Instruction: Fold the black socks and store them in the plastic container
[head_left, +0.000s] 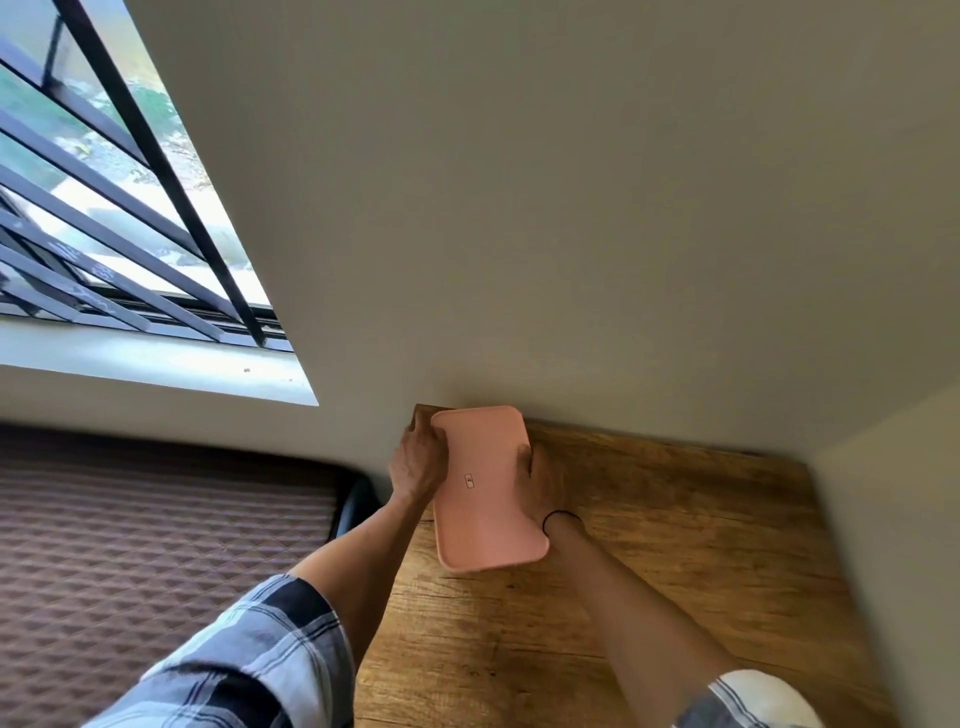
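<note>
Here, one pink container (485, 486), lid on, sits at the far-left corner of the wooden table (675, 545), its far end close to the wall (571, 208). Left hand (418, 462) clasps its left long edge, just at the table's left edge; right hand (540, 480) clasps its right long edge, a black band on that wrist. Both hands closed on it. Bare tabletop to the right and near side. Left of the table: one quilted mattress (156, 545), one barred window (104, 182). Two plaid sleeves (249, 660). Socks not visible.
</note>
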